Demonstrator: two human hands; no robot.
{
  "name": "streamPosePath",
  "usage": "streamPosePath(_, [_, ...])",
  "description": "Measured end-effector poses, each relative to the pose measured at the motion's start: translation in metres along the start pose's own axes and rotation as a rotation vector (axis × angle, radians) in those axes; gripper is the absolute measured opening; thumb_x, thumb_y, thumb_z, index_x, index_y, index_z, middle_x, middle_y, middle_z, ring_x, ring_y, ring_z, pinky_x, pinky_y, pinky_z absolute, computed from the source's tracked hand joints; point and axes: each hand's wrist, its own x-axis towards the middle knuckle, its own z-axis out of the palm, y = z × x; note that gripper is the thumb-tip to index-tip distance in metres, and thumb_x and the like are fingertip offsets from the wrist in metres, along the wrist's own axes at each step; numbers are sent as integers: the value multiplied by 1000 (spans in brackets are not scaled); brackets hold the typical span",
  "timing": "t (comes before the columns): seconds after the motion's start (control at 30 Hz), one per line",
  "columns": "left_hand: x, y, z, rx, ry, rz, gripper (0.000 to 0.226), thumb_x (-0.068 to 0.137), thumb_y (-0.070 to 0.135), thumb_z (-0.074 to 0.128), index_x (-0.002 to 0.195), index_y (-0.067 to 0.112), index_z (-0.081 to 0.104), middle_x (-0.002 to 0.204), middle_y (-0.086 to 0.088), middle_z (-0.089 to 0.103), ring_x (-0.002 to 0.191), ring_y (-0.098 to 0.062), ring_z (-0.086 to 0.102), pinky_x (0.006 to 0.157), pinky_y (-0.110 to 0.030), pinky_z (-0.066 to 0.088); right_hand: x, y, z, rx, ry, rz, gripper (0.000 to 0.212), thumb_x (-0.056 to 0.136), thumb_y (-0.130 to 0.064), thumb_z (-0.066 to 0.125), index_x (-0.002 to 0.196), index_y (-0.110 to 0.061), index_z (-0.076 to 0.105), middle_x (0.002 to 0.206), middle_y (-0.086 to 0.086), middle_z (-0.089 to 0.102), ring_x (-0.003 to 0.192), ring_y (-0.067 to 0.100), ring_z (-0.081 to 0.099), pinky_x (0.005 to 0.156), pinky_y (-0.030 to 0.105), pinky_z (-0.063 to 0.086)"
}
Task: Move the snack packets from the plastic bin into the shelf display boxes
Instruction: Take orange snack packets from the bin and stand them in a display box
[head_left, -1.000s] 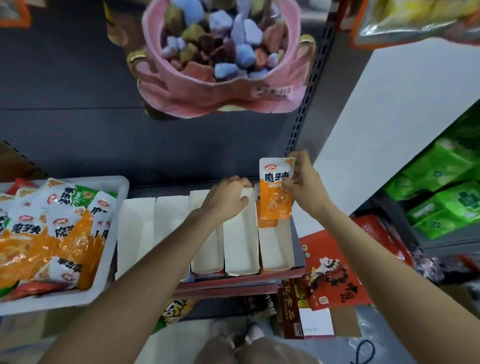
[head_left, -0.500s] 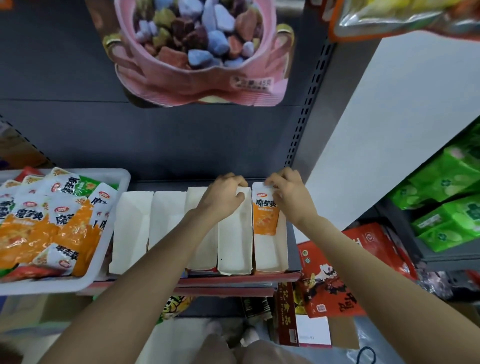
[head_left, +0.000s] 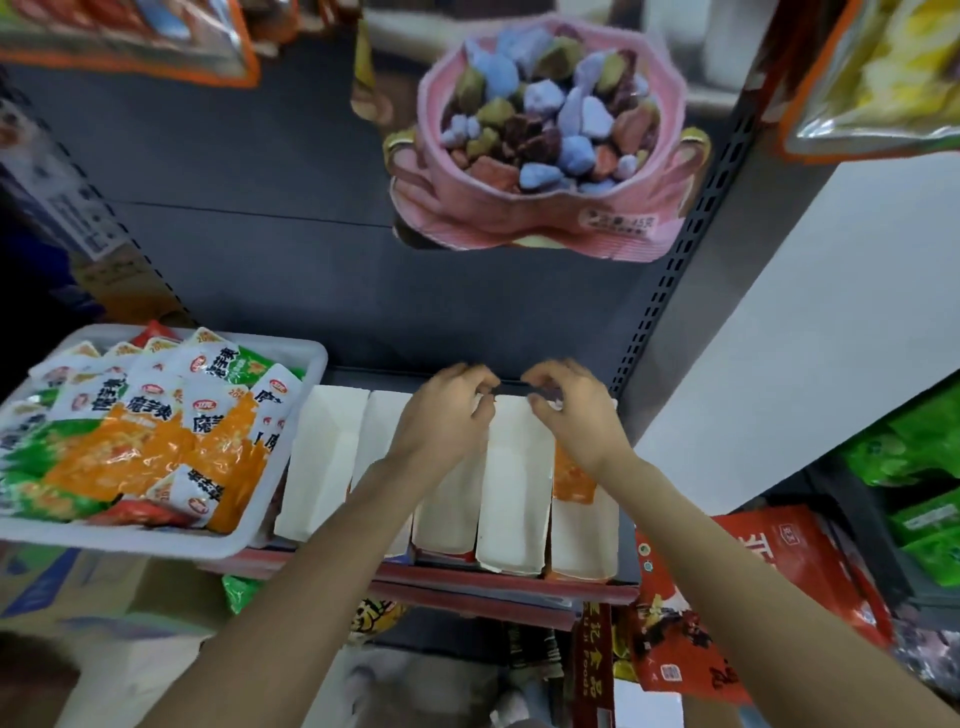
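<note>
A big dark shelf wall fills the middle and top of the frame. A white wall panel slants down the right side. At the left middle sits a white plastic bin, and it is heaped with snack packets in orange, green and white. Just to the right of the bin, in the middle of the frame, a row of white shelf display boxes stands side by side on the shelf, their long sides touching. The box at the far right of the row holds one orange snack packet, which lies inside it and is partly hidden by the right wrist. A pink bag of candy stones hangs at the top middle. Red bags lie at the lower right, and green bags sit at the right edge. Both arms reach up from the bottom of the frame. The left hand is over the back ends of the middle boxes with its fingers curled in, and I cannot tell if it grips anything. The right hand is just beside it, over the back of the right-most boxes, fingers curled too, and I cannot tell if it pinches the box edge or the packet.
</note>
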Motion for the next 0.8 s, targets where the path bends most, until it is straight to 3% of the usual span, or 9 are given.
streamPosePath(0.13, [-21, -34, -44, -18, 126, -96, 19, 89, 15, 55, 105, 15, 65, 98, 1, 67, 87, -17, 62, 76, -35, 51, 15, -44, 30, 151, -82, -48, 22, 85, 2, 57, 104, -3, 65, 101, 10, 65, 87, 16, 60, 77, 8, 42])
streamPosePath(0.23, [-33, -69, -79, 12, 179, -202, 17, 89, 16, 56, 104, 17, 65, 95, 2, 68, 85, -16, 62, 75, -34, 51, 27, -81, 61, 207, -148, -101, 22, 84, 3, 55, 104, -4, 64, 99, 11, 64, 88, 19, 61, 78, 11, 43])
streamPosePath(0.3, [-40, -96, -102, 25, 204, -268, 17, 88, 16, 56, 103, 17, 65, 95, 1, 68, 86, -18, 62, 76, -32, 50, 35, -108, 83, 213, -186, -128, 22, 85, 1, 56, 106, -4, 63, 101, 10, 63, 84, 12, 58, 76, 6, 41])
streamPosePath(0.4, [-48, -141, -136, 74, 214, -324, 19, 89, 16, 54, 106, 16, 64, 99, -4, 68, 90, -24, 62, 77, -34, 51, 48, -149, 120, 205, -266, -145, 26, 88, -6, 58, 114, -6, 59, 107, 9, 60, 92, 13, 56, 85, 16, 43])
streamPosePath(0.47, [-50, -174, -156, 83, 183, -349, 23, 91, 16, 52, 111, 15, 63, 105, -6, 66, 93, -24, 60, 77, -33, 50, 58, -175, 148, 165, -312, -144, 34, 89, -12, 59, 123, -8, 54, 117, 12, 56, 107, 22, 55, 94, 27, 42])
streamPosePath(0.57, [-49, -227, -181, 88, 95, -346, 28, 91, 14, 53, 118, 9, 59, 118, -13, 60, 104, -27, 56, 86, -32, 45, 69, -211, 185, 145, -390, -69, 52, 92, -19, 58, 139, -10, 39, 139, 11, 44, 128, 22, 43, 102, 26, 33])
streamPosePath(0.67, [-43, -277, -200, 147, -48, -361, 46, 89, 23, 59, 133, 13, 48, 136, -9, 47, 121, -27, 46, 99, -35, 40, 79, -237, 218, 108, -452, 39, 66, 91, -23, 59, 146, -14, 24, 144, 11, 39, 130, 24, 40, 102, 25, 30])
streamPosePath(0.8, [-37, -319, -215, 273, -206, -284, 81, 83, 46, 66, 148, 19, 26, 157, -4, 18, 144, -22, 15, 116, -32, 13, 92, -243, 259, -47, -455, 262, 82, 90, -35, 60, 150, -17, 7, 146, 19, 36, 136, 35, 32, 110, 37, 29])
